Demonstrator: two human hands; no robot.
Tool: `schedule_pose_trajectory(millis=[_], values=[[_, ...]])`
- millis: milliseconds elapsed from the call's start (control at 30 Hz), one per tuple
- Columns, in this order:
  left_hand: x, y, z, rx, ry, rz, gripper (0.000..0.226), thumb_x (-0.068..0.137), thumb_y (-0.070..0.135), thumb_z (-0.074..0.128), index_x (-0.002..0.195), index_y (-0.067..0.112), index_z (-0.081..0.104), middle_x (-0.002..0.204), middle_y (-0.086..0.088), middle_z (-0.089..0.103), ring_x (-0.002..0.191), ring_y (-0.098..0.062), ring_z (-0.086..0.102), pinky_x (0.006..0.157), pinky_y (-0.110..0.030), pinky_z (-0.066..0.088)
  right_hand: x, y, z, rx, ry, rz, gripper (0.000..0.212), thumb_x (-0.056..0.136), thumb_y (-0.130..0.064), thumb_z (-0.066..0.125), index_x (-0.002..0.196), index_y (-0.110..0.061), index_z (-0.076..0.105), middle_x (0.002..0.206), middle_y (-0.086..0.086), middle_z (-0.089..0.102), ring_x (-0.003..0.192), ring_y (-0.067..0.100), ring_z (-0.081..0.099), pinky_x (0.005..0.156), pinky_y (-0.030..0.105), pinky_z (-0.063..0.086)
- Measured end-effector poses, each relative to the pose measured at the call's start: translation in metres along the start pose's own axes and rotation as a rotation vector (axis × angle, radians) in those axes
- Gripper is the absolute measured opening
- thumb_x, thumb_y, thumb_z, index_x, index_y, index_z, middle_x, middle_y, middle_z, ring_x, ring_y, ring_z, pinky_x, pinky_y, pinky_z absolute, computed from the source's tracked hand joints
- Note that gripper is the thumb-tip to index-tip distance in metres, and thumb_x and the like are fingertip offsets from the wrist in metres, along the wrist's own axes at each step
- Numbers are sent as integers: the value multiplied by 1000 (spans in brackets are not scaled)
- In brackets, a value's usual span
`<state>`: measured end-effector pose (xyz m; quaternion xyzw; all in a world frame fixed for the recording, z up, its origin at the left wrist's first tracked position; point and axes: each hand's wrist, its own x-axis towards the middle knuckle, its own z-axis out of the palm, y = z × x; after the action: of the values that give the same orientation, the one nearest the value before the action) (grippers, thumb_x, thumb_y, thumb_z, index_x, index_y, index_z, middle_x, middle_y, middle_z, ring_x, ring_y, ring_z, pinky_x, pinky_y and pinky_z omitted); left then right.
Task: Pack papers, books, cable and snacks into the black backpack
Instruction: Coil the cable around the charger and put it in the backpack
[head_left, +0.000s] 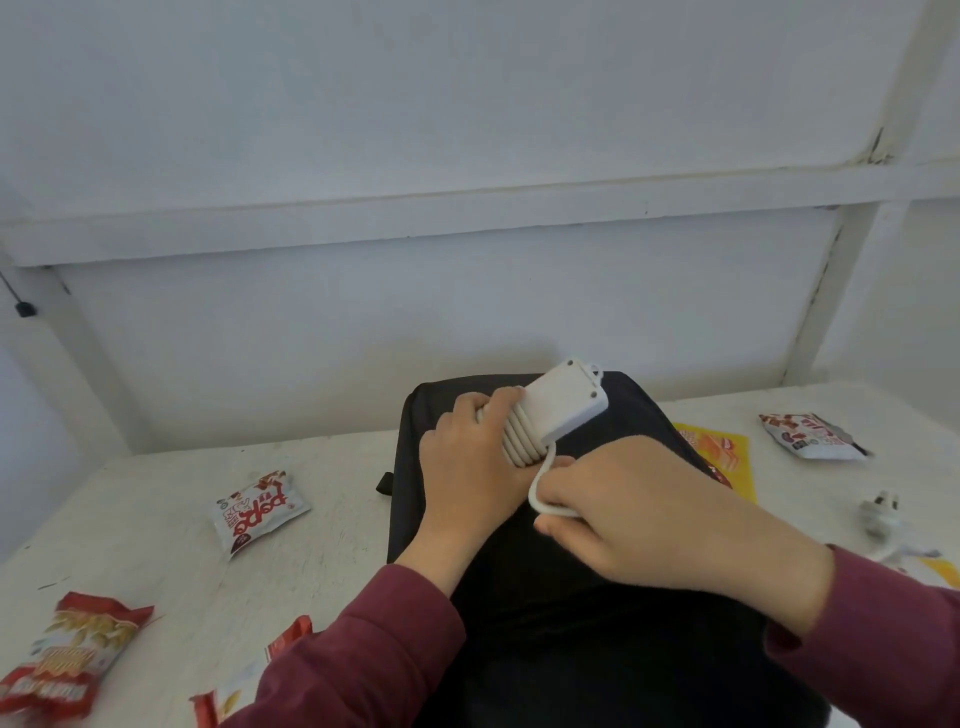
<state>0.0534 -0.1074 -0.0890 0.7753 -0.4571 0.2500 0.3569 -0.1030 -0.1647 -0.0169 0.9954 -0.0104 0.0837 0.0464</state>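
Clock positions are read with the black backpack (597, 582) as dial centre, twelve pointing away from the wearer.

1. Nearest, at 8 o'clock: a red snack packet (72, 654) lies flat at the near left edge of the white table (337, 545). Just right of it, a red-and-white packet (244, 686) is partly hidden under the maroon left sleeve (363, 660).
2. Centre: the backpack lies flat on the table, extending from the wearer toward 12 o'clock. Whether its zip is open cannot be told.
3. Over the backpack's far half, the left hand (467, 467) is curled round a cable (519, 436) wound in several turns about a white block (566, 405). The block is tilted, its far end toward 1 o'clock.
4. The right hand (649, 514) sits just beside the left and pinches the loose tail of the same cable, which forms a small loop between the two hands.
5. At 9 o'clock: a white snack packet (260, 509), flat, apart from the backpack.
6. At 3 o'clock: a white plug (883, 519) on the table.
7. At 2 o'clock: a yellow packet (727, 457) touching the backpack's right edge; beyond it, a far snack packet (810, 436), well apart.
8. Farthest: a white wall (467, 312).
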Motion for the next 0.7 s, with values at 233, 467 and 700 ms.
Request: schedule_pose_trajectory(millis=[233,467,700], values=[[-2,-4,1,-23,-34,125,60,65,70,53,110,29,53,95,2,60,68,-20,57,55,-32,44,1,22,-37,138,55,28,21,86,-42,52,77,-24,55,57,-11,45,61,1,46,53,18,29],[-9,2,-11,-139,17,241,74,67,65,64,125,26,41,104,3,63,88,-10,60,70,-27,53,25,60,-54,284,244,141,36,72,-56,57,62,-22,61,54,-3,56,58,9,51,51,23,37],[-5,3,-23,-145,42,354,68,71,66,60,126,31,41,110,-2,62,95,-12,56,73,-32,52,36,90,-24,924,25,292,30,78,-41,63,77,-12,73,76,10,69,68,17,62,62,19,45]])
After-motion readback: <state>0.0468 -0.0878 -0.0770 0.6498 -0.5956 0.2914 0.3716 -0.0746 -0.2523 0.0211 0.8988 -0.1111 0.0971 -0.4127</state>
